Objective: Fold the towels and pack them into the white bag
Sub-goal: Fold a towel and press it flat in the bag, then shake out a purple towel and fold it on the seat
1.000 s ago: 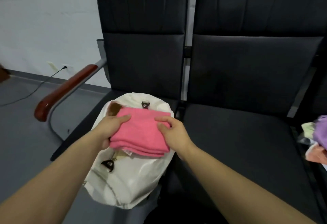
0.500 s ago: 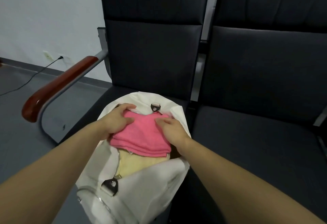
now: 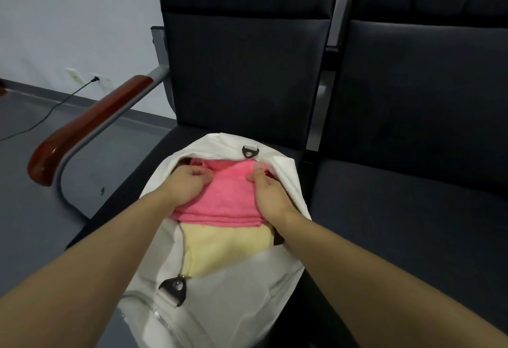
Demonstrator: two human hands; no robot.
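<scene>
**Pink towel part-way into white bag: snag risk at the opening**

Two dark padded seats (image 3: 412, 210) were recorded against a pale wall, with one wooden armrest (image 3: 90, 127) at the far left and one cable plugged into a wall socket (image 3: 96, 79). One white bag (image 3: 220, 298) was found lying on the left seat, its mouth unzipped and turned upward.

One folded pink towel (image 3: 222, 196) was observed resting in the far half of the bag's opening, on top of one yellow towel (image 3: 228, 246) already inside. The pink towel's far edge was tucked beneath the bag's far rim; its near folds were exposed.

The left hand (image 3: 184, 185) was seen with fingers curled down over the towel's left side, gripping it. The right hand (image 3: 266, 193) was likewise curled onto the right side, thumb on top, holding the cloth.

Judged risks: the folds could be bunched or pulled open if the towel were pushed further against the tight far rim. The soft, unsupported bag could be shifted on the smooth seat, or tipped toward the near edge it overhangs, under forward pressure. Cloth could be caught in the zip (image 3: 182, 251) on closing, since the yellow towel lay against the teeth.

Count: two towels, one bag, two hands, two metal-ringed tabs (image 3: 250, 151). Further towels were not in view.
</scene>
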